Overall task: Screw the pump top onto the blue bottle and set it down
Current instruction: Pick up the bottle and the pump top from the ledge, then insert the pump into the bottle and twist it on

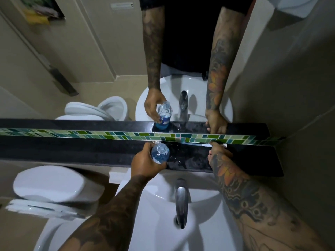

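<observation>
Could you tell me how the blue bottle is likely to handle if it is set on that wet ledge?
The blue bottle looks like thin clear plastic, so it probably flexes. Only part full, it seems light. On the wet black ledge it may slide or tip.

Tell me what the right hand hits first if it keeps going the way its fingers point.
The right hand points across the black ledge toward the white pump top lying along the green tile strip; it likely meets that first, though actual contact is unclear.
</observation>
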